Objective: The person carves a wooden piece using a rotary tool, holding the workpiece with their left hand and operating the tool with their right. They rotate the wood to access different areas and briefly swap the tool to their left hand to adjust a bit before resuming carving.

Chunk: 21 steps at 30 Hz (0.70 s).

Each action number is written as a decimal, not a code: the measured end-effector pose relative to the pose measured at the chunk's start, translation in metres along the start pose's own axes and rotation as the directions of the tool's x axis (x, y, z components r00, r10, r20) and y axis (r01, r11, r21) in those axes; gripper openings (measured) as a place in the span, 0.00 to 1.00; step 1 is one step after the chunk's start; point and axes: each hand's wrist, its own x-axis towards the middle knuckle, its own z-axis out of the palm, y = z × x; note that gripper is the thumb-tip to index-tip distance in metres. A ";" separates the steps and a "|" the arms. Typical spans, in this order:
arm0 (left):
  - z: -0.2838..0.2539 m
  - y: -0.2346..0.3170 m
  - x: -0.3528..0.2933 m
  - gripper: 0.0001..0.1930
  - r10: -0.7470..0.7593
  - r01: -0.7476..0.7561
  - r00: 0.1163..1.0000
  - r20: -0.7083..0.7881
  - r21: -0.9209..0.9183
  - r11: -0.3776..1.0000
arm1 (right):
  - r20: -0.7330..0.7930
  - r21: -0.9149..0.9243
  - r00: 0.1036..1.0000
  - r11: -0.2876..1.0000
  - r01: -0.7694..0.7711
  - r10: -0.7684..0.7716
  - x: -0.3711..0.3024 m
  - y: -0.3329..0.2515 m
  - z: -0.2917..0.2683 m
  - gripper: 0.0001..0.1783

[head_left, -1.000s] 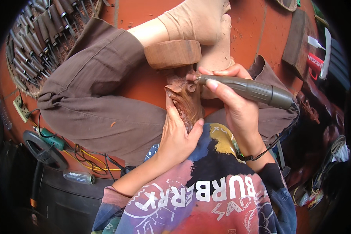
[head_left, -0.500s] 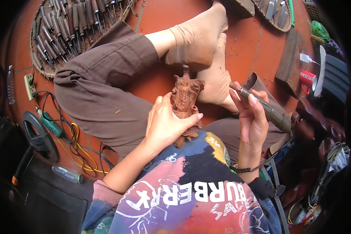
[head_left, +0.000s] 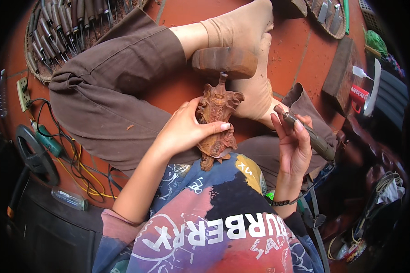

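Note:
A reddish-brown wood carving (head_left: 218, 102), thick with small relief detail, leans upright against the front of my shirt. A rounded wooden block (head_left: 224, 63) is joined to its far end by a short neck. My left hand (head_left: 183, 129) wraps around the carving's left side, thumb lying across its front. Off to the right, my right hand (head_left: 292, 148) holds a dark rotary carving tool (head_left: 318, 143) between thumb and fingers, its tip pointing up and left, apart from the carving. A cord trails from the tool's rear end.
Carving chisels fill a round basket (head_left: 30, 57) at the far left. A power strip (head_left: 23, 94), tangled cords and a plastic bottle (head_left: 70, 199) lie at left. On the right are a wooden beam (head_left: 339, 75), a red mug (head_left: 358, 97) and a second basket (head_left: 339, 32) with blades.
The carving and its block, blurred at the block before, now look steadier and turned slightly. My left hand shifted a little with it. The tool in my right hand moved slightly down and right.

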 end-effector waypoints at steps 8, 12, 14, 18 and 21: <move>0.008 -0.005 0.001 0.40 -0.058 0.041 0.994 -0.092 -0.182 0.982 | 0.025 -0.032 0.999 0.999 -0.035 0.036 0.006 0.003 0.021 0.08; 0.015 0.000 -0.002 0.43 -0.069 0.059 0.981 -0.184 -0.058 0.997 | 0.005 -0.064 0.998 0.996 -0.060 0.060 0.012 0.004 0.023 0.08; 0.015 0.011 -0.003 0.43 -0.088 0.088 0.974 -0.210 -0.013 0.996 | 0.012 -0.129 0.999 0.991 -0.041 0.043 0.015 0.004 0.022 0.09; 0.014 0.015 -0.003 0.43 -0.067 0.081 0.973 -0.223 0.056 0.995 | 0.038 -0.249 0.999 0.968 0.011 -0.002 0.021 0.010 0.020 0.11; 0.015 0.026 -0.005 0.42 -0.062 0.112 0.964 -0.259 0.181 0.977 | 0.112 -0.290 0.993 0.955 0.055 -0.024 0.028 0.014 0.016 0.13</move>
